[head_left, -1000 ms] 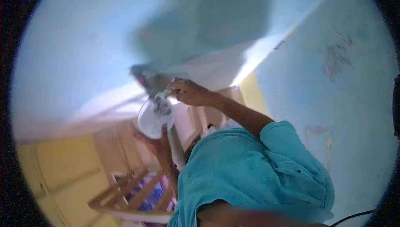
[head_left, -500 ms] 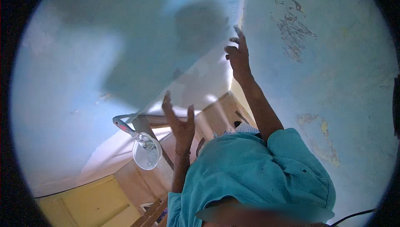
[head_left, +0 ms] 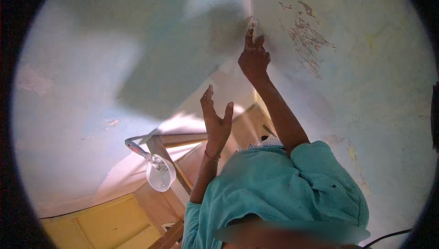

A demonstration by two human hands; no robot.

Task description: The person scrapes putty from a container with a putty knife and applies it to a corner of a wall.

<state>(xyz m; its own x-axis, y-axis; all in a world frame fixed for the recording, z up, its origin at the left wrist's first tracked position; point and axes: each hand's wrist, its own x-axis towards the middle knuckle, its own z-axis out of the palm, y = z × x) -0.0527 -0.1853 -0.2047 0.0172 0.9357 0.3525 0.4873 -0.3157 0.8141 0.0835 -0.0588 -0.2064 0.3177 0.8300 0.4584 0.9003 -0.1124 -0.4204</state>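
Observation:
My right hand (head_left: 255, 59) reaches up to the corner where two light-blue walls meet. Its index finger is stretched out against the corner, beside a small white smear of paste (head_left: 254, 24), while the other fingers are bent; I see nothing held in it. Lower and to the left, my left hand (head_left: 217, 120) is raised with thumb and fingers apart, a little white on a fingertip, and it is empty. Left of it stands a round white tub (head_left: 167, 178). A putty knife (head_left: 134, 146) with a grey and red handle leans in the tub, its blade coated with whitish paste.
Wooden framing (head_left: 157, 146) stands beside the tub. A yellow panelled surface (head_left: 109, 221) lies at the lower left. On the right wall (head_left: 375, 93) there is a scraped, peeling patch (head_left: 306, 41). A dark cable (head_left: 386, 236) runs at the lower right.
My right hand has gone from spread fingers to a pointing index finger on the corner. My left hand has shifted right and up. The view has turned slightly; the tub and knife stay in place.

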